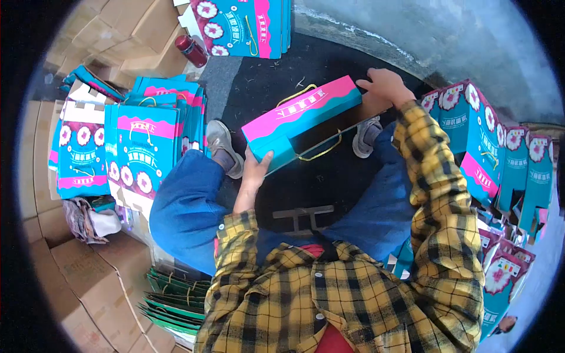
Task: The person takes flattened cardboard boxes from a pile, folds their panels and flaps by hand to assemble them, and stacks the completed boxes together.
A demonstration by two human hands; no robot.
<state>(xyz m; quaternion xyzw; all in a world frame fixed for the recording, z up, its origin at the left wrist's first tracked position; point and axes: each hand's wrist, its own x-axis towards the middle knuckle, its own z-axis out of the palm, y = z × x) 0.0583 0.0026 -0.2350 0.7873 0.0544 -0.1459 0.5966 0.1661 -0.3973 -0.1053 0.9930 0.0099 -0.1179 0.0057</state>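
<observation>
A pink and teal cardboard gift box (pixel 306 109) with yellow rope handles is held out in front of me, between my knees. One long side is open and shows its brown inside. My left hand (pixel 256 170) grips the near left corner, the thumb lying on the teal end panel. At the far right end, my right hand (pixel 388 87) has its fingers bent over the box's edge, by a brown end flap (pixel 374 107). Part of the right fingers' grip is hidden behind the hand.
Flat printed cartons (pixel 144 132) lie stacked at the left, with more flat cartons (pixel 250 29) at the back. Folded boxes (pixel 471 126) stand at the right. A dark red flask (pixel 191 51) is near brown cartons (pixel 141 32). Green bags (pixel 173 303) lie lower left.
</observation>
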